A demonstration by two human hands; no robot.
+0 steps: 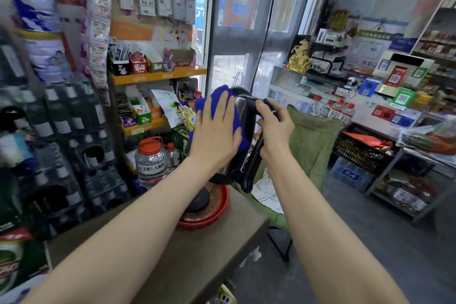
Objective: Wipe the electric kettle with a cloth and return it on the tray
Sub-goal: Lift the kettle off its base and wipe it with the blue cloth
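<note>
A black electric kettle (243, 163) is held in the air above a red round tray (223, 205). My right hand (272, 128) grips its black handle near the top. My left hand (216, 128) lies flat, fingers spread, pressing a blue cloth (222, 92) against the kettle's left side. The cloth hides most of the kettle's body. On the tray sits the kettle's dark round base (198, 201). The tray rests on a brown table (187, 252).
Shelves of snacks (153, 96) and stacked bottle crates (61, 155) fill the left. A clear jar with a red lid (150, 160) stands behind the table. A green folding chair (311, 140) is to the right, with a shop counter (333, 96) and floor beyond.
</note>
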